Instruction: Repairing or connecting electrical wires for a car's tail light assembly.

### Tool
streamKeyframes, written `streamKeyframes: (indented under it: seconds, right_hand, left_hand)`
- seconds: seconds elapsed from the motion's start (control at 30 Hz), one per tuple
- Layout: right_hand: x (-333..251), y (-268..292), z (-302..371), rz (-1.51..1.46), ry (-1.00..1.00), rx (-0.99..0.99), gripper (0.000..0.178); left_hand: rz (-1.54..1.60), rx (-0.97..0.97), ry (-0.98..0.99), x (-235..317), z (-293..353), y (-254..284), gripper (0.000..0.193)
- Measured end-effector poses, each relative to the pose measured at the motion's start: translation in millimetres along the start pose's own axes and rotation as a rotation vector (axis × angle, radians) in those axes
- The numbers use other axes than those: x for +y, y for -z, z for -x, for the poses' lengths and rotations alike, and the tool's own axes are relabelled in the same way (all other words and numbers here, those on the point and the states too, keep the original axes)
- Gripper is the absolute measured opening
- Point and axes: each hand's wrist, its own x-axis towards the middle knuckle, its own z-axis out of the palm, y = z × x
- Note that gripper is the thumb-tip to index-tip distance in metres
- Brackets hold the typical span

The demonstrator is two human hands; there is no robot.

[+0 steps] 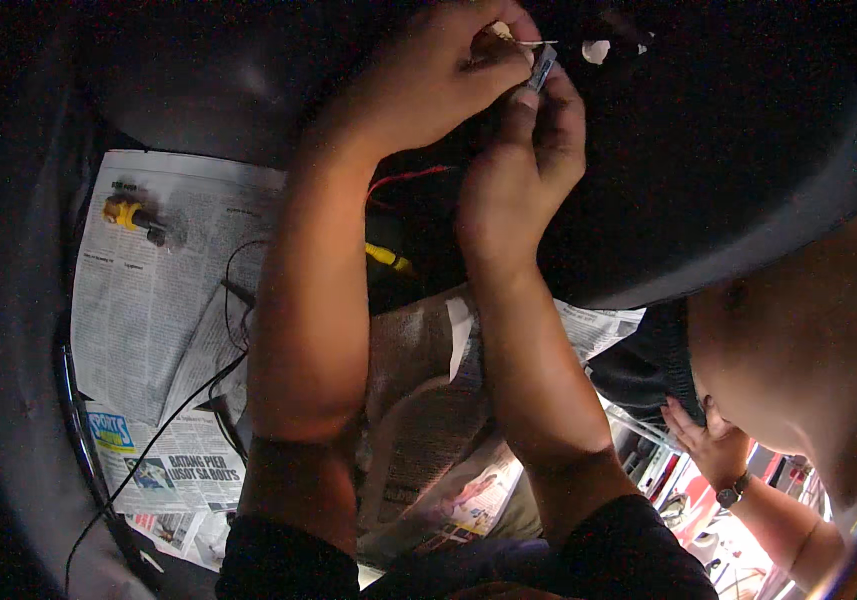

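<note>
Both of my hands are raised close together at the top of the view, in front of a dark surface. My right hand [518, 185] pinches a small grey rectangular piece [543, 68] between thumb and fingers. Beside it, my left hand [433, 85] is closed with its fingertips pressed together near a thin pale wire-like strand [533, 42]. A small cream-coloured piece [498, 30] shows between the left fingers; its kind is not clear. Red wire [408, 178] runs below the hands, between my wrists.
Newspaper sheets [188, 300] cover the area at left, with a yellow-and-black tool [131, 215] lying on them. A black cable [163, 430] crosses the paper. Another yellow item [388, 258] lies between my forearms. At right is another person's hand [713, 445] wearing a watch [733, 490].
</note>
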Motion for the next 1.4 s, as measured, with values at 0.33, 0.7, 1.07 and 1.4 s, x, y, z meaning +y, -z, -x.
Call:
streamKeyframes:
  seconds: [0.33,0.7,1.07,1.4]
  right_hand:
    - [-5,6,-5,0.204,0.189,-0.009,0.035]
    - [-25,-1,-1,0.158,0.189,0.020,0.033]
    - [-22,-1,0,0.125,0.222,0.023,0.032]
    - [-23,-4,-1,0.207,0.259,0.051,0.033]
  left_hand:
    - [0.076,-0.020,0.065,2,-5,-6,0.010]
    - [0.158,-0.043,-0.042,-11,-8,-4,0.014]
    - [0.062,-0.028,0.023,0,-3,-2,0.014]
    - [0.068,-0.031,-0.013,-6,-5,0,0.014]
